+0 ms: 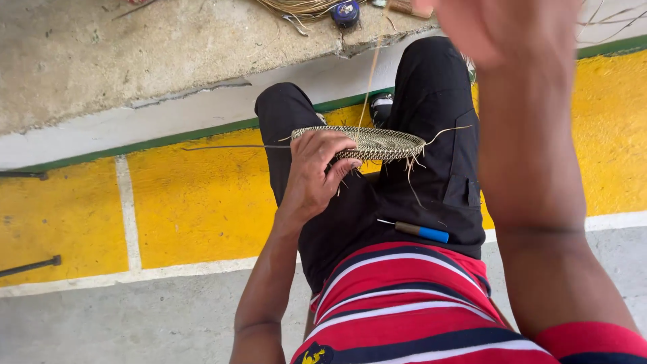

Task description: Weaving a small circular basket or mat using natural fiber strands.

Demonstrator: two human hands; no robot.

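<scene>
Head view shows your left hand [317,172] pinching the near rim of the woven disc [367,142] at frame centre over your lap, while your right hand [512,30], fingers blurred beyond telling, lifts the strand [370,74]: keep it taut.

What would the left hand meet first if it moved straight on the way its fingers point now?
The left hand already grips the woven disc. Its fingers point right along the disc, so beyond it probably comes the black trouser leg; depth is unclear.
</scene>
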